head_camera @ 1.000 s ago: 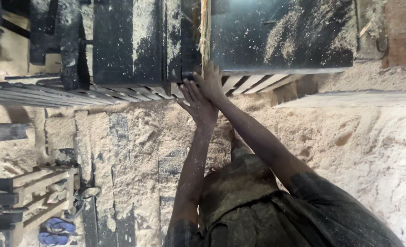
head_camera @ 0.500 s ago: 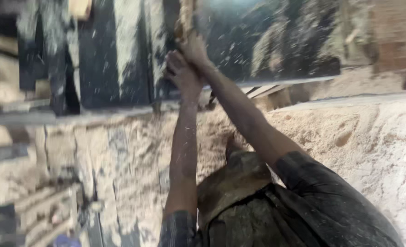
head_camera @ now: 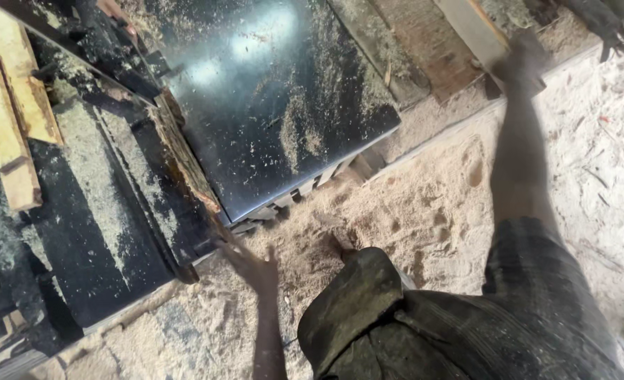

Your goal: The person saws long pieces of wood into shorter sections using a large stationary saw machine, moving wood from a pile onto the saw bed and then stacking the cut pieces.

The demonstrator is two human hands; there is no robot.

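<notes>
My left hand (head_camera: 257, 270) is low and blurred, fingers spread, holding nothing, just off the near edge of a black, sawdust-strewn machine table (head_camera: 277, 105). A thin wooden strip (head_camera: 185, 163) stands on edge in the gap beside that table. My right hand (head_camera: 521, 62) is stretched far to the upper right, blurred, at the end of a pale wooden plank (head_camera: 472, 28). Whether it grips the plank is unclear. My dark sleeve and clothing fill the bottom right.
A second black surface (head_camera: 94, 218) lies left of the gap, with rough wooden planks (head_camera: 6, 119) at the far left. Thick sawdust (head_camera: 424, 211) covers the ground in front of the machine. Worn boards (head_camera: 410, 49) run along the table's right side.
Both hands have left the strip in the gap. The left dropped low near the table's edge, the right swung out to the plank at the upper right. The view has turned and moved closer.
</notes>
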